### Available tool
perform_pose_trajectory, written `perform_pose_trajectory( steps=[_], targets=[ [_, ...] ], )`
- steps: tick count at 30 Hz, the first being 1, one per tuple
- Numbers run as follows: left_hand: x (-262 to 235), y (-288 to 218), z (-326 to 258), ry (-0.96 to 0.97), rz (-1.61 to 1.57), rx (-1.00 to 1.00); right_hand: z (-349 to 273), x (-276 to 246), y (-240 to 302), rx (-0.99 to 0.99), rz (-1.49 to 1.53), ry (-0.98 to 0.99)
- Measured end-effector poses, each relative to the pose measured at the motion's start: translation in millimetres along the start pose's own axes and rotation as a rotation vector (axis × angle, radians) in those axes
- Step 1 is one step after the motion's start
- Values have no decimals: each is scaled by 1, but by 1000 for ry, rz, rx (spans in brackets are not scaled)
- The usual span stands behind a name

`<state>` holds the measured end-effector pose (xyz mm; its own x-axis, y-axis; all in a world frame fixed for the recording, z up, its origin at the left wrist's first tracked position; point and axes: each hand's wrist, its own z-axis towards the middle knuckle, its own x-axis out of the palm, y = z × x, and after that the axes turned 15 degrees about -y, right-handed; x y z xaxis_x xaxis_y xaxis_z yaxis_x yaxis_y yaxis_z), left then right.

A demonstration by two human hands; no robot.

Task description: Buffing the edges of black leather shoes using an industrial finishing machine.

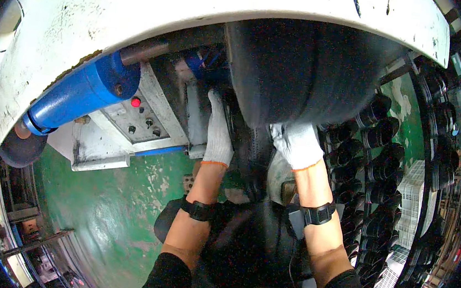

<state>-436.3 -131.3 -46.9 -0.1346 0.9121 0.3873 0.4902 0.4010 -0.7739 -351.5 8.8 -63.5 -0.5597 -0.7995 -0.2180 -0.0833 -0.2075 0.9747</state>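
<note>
Both my hands wear white knit gloves and black wristbands. My left hand point(218, 134) reaches forward with fingers extended, its fingertips pressed against the left edge of a large black rubber tyre-like body point(304, 73) mounted in the machine. My right hand point(296, 143) is cupped against the lower edge of that same black body, gripping its rim from beneath. Above both hands curves the machine's white housing point(143, 8). How firmly either hand holds the rubber cannot be seen.
A blue cylinder point(80, 93) slants at the left above a grey control panel point(138, 118) with a red button point(135, 102) and several dark knobs. Racks of black rubber rings point(379, 158) fill the right side. The floor point(108, 204) is green.
</note>
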Motion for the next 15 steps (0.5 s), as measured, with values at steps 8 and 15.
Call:
perform_pose_trajectory(
  steps=[8,15],
  targets=[
    [17,-16,-18,-49,119,-151,21,-5,-17,-329,-184,-135],
    [-7,52,26,399,-353,-480,32,-40,-36,-425,-317,-123]
  ],
)
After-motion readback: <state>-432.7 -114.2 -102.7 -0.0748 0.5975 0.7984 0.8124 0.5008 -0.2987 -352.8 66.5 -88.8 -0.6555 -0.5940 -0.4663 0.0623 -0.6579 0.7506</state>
